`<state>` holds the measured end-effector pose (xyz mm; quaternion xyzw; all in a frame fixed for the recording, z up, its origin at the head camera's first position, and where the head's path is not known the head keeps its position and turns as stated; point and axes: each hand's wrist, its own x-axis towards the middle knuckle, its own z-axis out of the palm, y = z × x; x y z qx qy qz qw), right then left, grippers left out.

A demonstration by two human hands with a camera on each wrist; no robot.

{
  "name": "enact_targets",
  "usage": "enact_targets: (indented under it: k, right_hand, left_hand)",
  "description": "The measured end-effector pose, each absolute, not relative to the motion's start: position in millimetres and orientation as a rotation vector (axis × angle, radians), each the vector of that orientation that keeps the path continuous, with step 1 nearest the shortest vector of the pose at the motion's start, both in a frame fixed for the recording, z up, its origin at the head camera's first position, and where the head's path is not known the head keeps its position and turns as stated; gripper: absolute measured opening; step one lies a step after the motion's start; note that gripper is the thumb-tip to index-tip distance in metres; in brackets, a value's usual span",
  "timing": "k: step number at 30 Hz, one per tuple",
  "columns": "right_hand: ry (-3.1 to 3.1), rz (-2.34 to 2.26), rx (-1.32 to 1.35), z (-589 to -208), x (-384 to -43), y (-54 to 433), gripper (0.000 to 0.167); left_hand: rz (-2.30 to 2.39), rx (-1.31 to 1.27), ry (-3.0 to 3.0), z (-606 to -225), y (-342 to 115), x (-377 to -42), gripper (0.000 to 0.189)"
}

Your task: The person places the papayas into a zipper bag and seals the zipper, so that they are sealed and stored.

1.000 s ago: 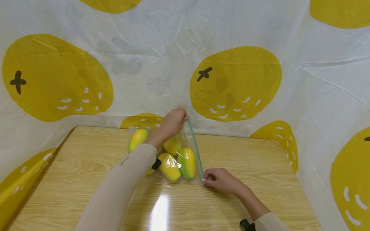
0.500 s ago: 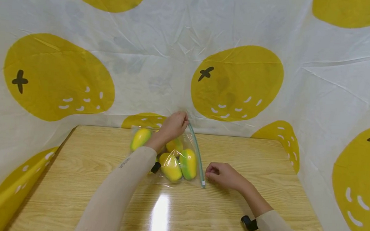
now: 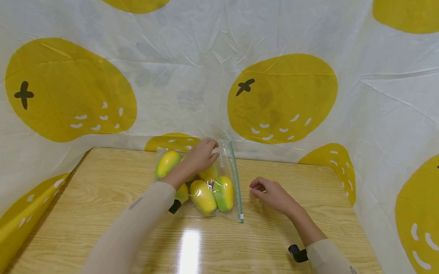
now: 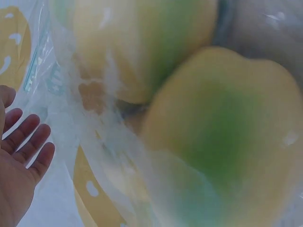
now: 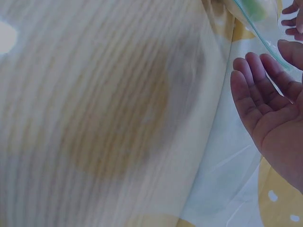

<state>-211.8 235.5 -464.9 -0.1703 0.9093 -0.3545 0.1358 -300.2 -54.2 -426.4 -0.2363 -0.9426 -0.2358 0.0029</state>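
Observation:
A clear zip bag (image 3: 223, 167) lies on the table with several yellow-green mangoes (image 3: 203, 196) inside. Its teal zip strip (image 3: 236, 183) runs along the right side, with a white slider (image 3: 241, 217) at the near end. Above the bag's far part is my left hand (image 3: 202, 153), holding nothing, its fingers loosely bent; it hides part of the fruit. In the left wrist view, two blurred mangoes fill most of the picture and the left hand's fingers (image 4: 33, 139) are spread. Right of the zip strip, my right hand (image 3: 273, 194) hovers with relaxed fingers, apart from the bag.
The wooden table (image 3: 296, 180) extends around the bag on all sides. A white cloth (image 3: 192, 88) printed with big yellow fruit hangs behind the table and along both sides. Light glares on the table's front (image 3: 189, 258).
My right hand has let go of the slider end and moved away and up. My left hand has released the far end of the zip strip and drawn back a little leftward.

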Motion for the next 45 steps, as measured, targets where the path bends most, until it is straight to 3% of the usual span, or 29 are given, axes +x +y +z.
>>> enact_targets:
  k: [10, 19, 29, 45]
  right_hand:
    - [2.736, -1.056, -0.510, -457, -232, 228, 0.029]
    - [2.735, -1.089, -0.440, -460, -248, 209, 0.045]
    - [2.703, -1.200, -0.292, -479, -250, 183, 0.041]
    - [2.782, -1.291, -0.188, -494, -249, 168, 0.026]
  left_hand:
    - [-0.761, -0.722, -2.952, -435, -83, -281, 0.044]
    - [-0.771, -0.626, -2.971, -442, -115, -259, 0.052]
    - [-0.916, -0.537, -2.915, -459, -162, -242, 0.057]
    - [-1.172, -0.189, -2.881, -481, -212, -215, 0.071]
